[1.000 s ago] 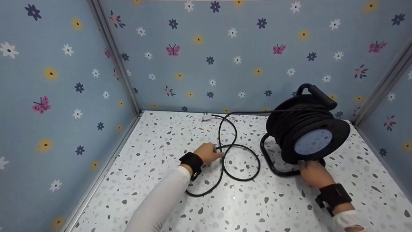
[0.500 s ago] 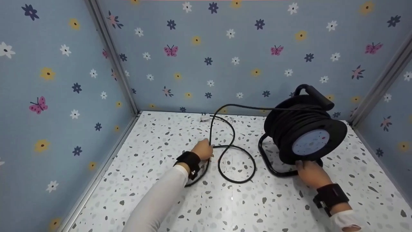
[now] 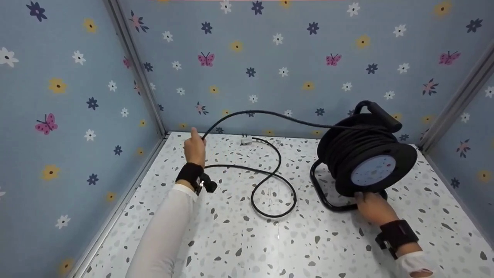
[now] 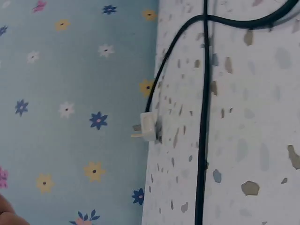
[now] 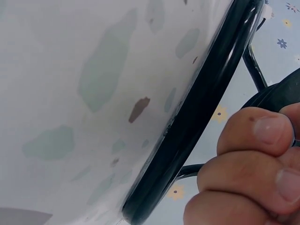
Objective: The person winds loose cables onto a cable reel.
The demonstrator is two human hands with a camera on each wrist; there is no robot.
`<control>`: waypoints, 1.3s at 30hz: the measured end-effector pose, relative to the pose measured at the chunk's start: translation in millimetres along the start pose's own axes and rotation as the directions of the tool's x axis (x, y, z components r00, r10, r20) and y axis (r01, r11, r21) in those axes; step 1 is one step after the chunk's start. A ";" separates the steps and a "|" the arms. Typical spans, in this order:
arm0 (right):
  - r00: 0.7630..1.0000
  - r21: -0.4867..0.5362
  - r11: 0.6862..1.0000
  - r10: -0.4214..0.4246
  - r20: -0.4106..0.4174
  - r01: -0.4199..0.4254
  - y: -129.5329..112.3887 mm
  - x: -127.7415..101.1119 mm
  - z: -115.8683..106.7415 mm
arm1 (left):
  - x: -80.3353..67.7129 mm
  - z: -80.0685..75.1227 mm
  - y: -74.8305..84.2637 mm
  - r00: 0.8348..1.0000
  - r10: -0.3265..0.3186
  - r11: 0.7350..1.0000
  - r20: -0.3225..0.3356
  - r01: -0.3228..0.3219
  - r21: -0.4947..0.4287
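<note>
A black cable reel (image 3: 403, 164) with a pale socket face (image 3: 373, 170) stands at the right of the head view, wound with black cable. My left hand (image 3: 195, 148), raised at the left, grips the cable (image 3: 266, 112), which arches from there back to the drum. More cable loops across the surface to a white plug (image 3: 246, 141) near the back wall. The plug's pins show in the left wrist view. My right hand (image 3: 376, 209) holds the drum's lower rim; in the right wrist view its curled fingers (image 5: 243, 173) are close to the tubular stand (image 5: 197, 108).
Blue flowered panels (image 3: 270, 50) enclose the speckled white tabletop (image 3: 239, 247) at the back and sides. Metal posts (image 3: 135, 65) mark the corners. The reel's carrying handle (image 3: 386, 116) points up and to the right.
My left hand has moved left and away from me, lifting the cable into an arch and dragging the loop slightly left. The right hand and reel have stayed in place.
</note>
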State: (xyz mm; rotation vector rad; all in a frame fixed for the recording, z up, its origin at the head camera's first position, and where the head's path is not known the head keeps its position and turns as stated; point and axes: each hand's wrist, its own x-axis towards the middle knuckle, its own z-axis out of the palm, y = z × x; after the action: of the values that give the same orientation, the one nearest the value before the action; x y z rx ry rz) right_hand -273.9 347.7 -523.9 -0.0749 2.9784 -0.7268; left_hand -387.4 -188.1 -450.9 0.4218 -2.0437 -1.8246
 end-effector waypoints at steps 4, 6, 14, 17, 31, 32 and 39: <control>1.000 -0.014 1.000 -0.017 -0.013 0.017 1.2 -0.4 1.0 | 8.5 -21.0 -8.0 0.998 0.049 0.997 0.038 -0.046 -0.058; 1.000 -0.019 1.000 -0.023 -0.016 0.023 1.2 -0.6 1.6 | 10.9 -30.3 -15.4 0.987 0.084 0.995 0.134 -0.076 -0.062; 1.000 -0.017 1.000 -0.009 -0.011 0.009 2.7 -1.1 4.0 | 10.8 -67.0 -52.8 0.837 0.146 0.935 0.527 -0.291 0.202; 1.000 -0.017 1.000 -0.009 -0.009 0.009 3.3 -1.3 3.6 | 6.6 -74.2 -65.2 0.798 0.095 0.861 0.595 -0.366 0.353; 1.000 0.082 0.996 -0.023 -0.009 0.023 -4.5 1.1 3.8 | -14.0 -58.6 -95.9 0.726 -0.017 0.620 0.688 -0.532 0.577; 1.000 0.097 0.995 -0.019 -0.004 0.019 -5.2 0.8 3.9 | -15.3 -57.2 -96.6 0.719 -0.029 0.617 0.694 -0.534 0.578; 0.996 0.286 0.956 0.046 0.081 -0.067 -15.2 1.1 6.6 | -25.9 -47.2 -92.2 0.670 -0.070 0.605 0.739 -0.560 0.565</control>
State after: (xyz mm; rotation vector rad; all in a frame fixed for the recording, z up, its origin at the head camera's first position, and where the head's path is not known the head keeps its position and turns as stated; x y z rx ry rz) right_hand -274.0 331.2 -522.8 0.0010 2.7583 -1.1145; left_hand -344.6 -228.9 -539.8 -0.5163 -3.1695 -0.8387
